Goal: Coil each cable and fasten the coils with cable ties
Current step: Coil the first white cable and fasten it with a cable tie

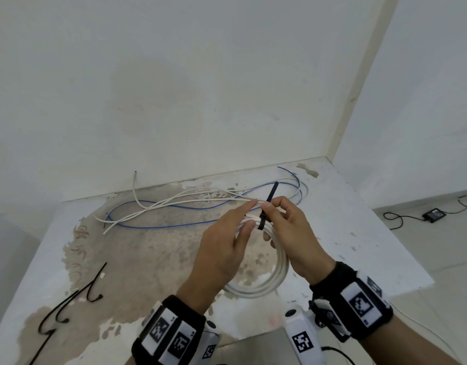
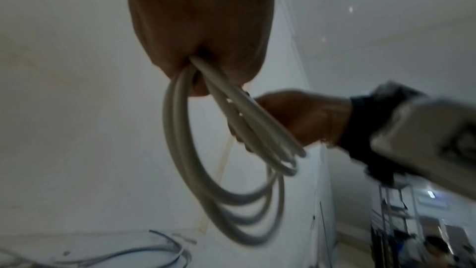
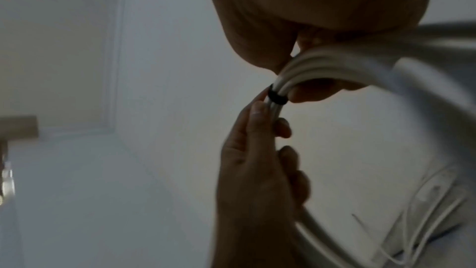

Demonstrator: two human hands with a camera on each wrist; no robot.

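A white cable coil (image 1: 266,288) hangs between my two hands above the stained table (image 1: 148,259). My left hand (image 1: 242,225) grips the top of the coil, strands running through its curled fingers (image 3: 257,140); the left wrist view shows the coil (image 2: 175,129) hanging from the palm. A black cable tie (image 1: 262,219) is looped around the strands, its tail sticking up. My right hand (image 1: 273,206) pinches the tie just above the loop. In the right wrist view the tie (image 3: 276,98) bands the coil (image 3: 322,62) tightly.
Loose white cables (image 1: 174,204) and a blue cable (image 1: 174,227) sprawl across the back of the table. Spare black cable ties (image 1: 69,304) lie at the front left. The table's right edge drops to a tiled floor with a power adapter (image 1: 435,214).
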